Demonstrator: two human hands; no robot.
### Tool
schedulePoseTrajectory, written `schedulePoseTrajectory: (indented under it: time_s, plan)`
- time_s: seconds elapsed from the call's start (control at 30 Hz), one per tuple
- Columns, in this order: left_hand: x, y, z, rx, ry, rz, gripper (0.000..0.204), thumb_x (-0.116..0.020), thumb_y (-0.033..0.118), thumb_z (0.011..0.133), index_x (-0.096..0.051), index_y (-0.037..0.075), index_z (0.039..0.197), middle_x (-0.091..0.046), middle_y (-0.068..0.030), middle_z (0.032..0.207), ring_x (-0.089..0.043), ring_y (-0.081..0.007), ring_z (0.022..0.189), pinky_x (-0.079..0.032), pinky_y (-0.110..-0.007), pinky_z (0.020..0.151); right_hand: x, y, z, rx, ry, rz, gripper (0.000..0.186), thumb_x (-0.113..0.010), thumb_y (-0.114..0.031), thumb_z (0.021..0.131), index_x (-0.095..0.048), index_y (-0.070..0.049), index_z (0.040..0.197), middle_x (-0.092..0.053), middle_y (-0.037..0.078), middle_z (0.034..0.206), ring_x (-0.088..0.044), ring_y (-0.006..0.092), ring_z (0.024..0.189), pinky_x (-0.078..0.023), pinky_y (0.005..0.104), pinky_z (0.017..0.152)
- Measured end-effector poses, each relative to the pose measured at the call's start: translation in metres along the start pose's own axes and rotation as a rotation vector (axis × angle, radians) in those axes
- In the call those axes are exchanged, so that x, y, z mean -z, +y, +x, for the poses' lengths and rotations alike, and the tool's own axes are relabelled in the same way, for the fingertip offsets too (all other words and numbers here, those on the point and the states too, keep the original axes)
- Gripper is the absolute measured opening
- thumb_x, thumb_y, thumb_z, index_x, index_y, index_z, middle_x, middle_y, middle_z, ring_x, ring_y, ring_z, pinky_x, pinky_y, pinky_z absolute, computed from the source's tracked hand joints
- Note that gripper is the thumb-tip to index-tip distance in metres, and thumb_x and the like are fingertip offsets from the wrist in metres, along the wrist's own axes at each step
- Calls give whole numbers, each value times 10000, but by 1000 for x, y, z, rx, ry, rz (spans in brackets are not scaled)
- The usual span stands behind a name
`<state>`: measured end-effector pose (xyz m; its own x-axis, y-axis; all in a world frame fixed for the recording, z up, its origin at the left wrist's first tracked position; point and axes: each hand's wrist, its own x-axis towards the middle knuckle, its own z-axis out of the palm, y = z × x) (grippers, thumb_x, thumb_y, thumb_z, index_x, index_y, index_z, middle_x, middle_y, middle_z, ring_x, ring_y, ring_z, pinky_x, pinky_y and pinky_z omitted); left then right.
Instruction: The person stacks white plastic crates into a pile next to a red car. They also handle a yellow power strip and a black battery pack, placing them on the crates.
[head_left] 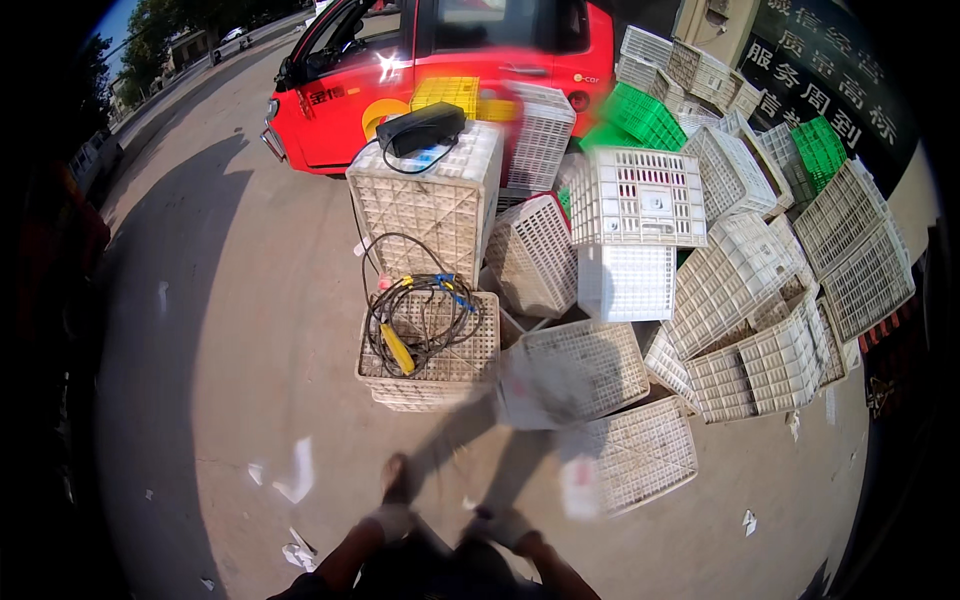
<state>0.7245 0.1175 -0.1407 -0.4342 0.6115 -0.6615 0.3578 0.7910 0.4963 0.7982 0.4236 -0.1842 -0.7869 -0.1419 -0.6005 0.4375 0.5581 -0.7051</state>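
At the lower edge, my left hand and my right hand hang low, held apart in front of my dark clothing. Both look pale, as if gloved, and motion smears their fingers; I cannot make out anything held. The nearest things are a dirty white plastic crate lying on the ground to the right and another white crate just beyond it. Ahead, a coiled dark cable with a yellow handle-like piece lies on a white crate.
A taller white crate stack behind carries a black box trailing a cable. Many white crates and some green ones pile up at the right. A red vehicle stands behind. Paper scraps litter the concrete.
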Motion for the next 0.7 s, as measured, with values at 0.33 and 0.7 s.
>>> schedulePoseTrajectory:
  time_s: [0.33,0.7]
  plan:
    - [23,-235,-192,506,434,-569,422,-526,223,873,-610,-1,1220,-668,-211,1135,-642,-346,1065,-495,-401,930,2,-324,204,367,217,-28,448,-661,-246,873,-586,-3,1242,-691,160,1035,-664,233,967,-513,339,864]
    - [97,-442,-234,638,734,-617,358,-545,141,848,-643,20,1170,-689,-198,1089,-665,-314,1033,-518,-365,910,226,-517,316,490,928,566,548,-637,-262,917,-485,6,1371,-645,67,1013,-590,125,844,-483,264,716]
